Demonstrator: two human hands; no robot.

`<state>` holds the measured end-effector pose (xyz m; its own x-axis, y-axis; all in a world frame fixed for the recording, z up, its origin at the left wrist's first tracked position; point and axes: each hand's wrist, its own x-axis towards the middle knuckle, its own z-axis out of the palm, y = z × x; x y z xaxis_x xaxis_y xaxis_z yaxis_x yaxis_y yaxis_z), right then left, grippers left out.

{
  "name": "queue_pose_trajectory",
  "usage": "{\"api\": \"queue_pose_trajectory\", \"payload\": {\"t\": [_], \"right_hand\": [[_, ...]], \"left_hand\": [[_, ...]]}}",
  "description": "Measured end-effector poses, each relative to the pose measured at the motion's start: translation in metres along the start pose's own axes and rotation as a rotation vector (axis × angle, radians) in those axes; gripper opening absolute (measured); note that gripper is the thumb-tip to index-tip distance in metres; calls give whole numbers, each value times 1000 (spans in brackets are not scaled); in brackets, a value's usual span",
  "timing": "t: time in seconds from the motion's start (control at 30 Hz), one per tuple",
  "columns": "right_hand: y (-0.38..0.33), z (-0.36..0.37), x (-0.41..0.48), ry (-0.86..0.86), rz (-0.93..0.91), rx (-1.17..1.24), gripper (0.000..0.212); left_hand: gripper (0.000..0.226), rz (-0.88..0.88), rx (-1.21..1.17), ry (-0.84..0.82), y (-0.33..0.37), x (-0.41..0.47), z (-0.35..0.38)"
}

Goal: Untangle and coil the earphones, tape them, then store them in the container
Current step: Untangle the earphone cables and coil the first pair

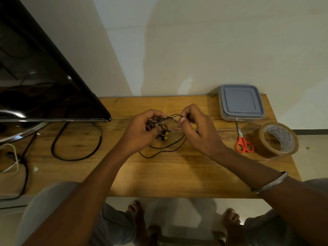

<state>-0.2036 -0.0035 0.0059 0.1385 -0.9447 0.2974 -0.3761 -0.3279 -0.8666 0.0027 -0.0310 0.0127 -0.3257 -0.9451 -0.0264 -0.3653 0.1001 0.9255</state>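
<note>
Curled round a dark knot of the earphones (164,129), the left grip (142,128) holds the bundle just above the surface (159,174), fingers folded over it. Close beside it, the right grip (198,128) pinches a thin black strand between thumb and fingertips. That short strand runs roughly left to right between the two grips. The slack drops from the knot and trails in loose curves on the wood toward the person. A yellow bit shows at the knot's lower edge.

Well to the right sit the grey-lidded container (241,102), lid on, orange-handled scissors (244,141) with blades pointing toward it, and a brown tape roll (276,139) just beside them. A metal bangle (269,182) rings the right wrist. At the left stands a black screen (35,77), with a thick black cable (76,141) looped on the surface below it.
</note>
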Motion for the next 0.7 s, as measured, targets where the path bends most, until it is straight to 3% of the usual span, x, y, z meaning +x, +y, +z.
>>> {"api": "queue_pose_trajectory", "payload": {"t": [0.1, 0.23, 0.3, 0.4, 0.47, 0.53, 0.6, 0.7], "right_hand": [[-6, -4, 3, 98, 51, 90, 8], [-9, -10, 8, 159, 121, 202, 11], [-11, -12, 8, 152, 141, 265, 11], [-14, -13, 12, 95, 217, 435, 11], [-15, -15, 17, 69, 313, 600, 12], [-16, -19, 22, 80, 382, 757, 13], [-16, -25, 25, 120, 412, 863, 16], [-13, -33, 30, 204, 477, 955, 24]], "left_hand": [[44, 112, 319, 4, -12, 0, 2], [34, 142, 481, 111, -15, 1, -3], [33, 117, 650, 133, -16, -1, -5], [39, 8, 819, 11, -18, -5, -4], [42, -68, 834, -82, -19, -6, -3], [31, -141, 740, -103, -15, -5, -2], [18, -184, 622, -70, -11, -3, -3], [20, -74, 588, 52, -10, -1, -5]]}}
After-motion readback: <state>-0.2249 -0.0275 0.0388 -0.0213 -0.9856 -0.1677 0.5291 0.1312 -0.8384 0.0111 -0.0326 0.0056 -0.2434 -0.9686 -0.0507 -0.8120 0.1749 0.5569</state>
